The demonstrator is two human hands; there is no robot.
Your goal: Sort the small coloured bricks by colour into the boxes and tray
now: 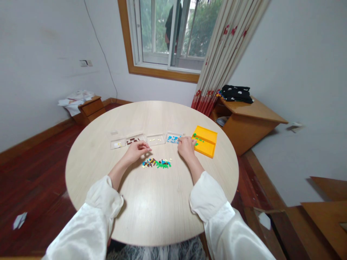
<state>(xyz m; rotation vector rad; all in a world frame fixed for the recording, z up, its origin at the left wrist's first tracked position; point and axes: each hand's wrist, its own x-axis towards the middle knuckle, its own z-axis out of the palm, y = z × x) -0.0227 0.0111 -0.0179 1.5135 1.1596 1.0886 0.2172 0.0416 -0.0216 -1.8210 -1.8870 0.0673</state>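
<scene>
A mixed pile of small building bricks point(156, 163), in green, brown, blue, yellow and cream, lies mid-table. Just above its left side is my left hand point(137, 150), thumb and fingers pinched together; anything between the tips is too small to make out. My right hand point(186, 147) is at the right end of a clear box of blue bricks point(172, 137), fingers curled down and closed. What they hold, if anything, is hidden. Close to its right side lies an open yellow case point(207, 137) with green bricks point(200, 139) inside.
Left of the blue bricks stand a clear box with a few cream pieces point(155, 139), one with brown bricks point(132, 140), and a smaller clear box point(117, 144). All rest on a round pale table point(157, 206). A wooden cabinet point(252, 119) is beyond its right edge.
</scene>
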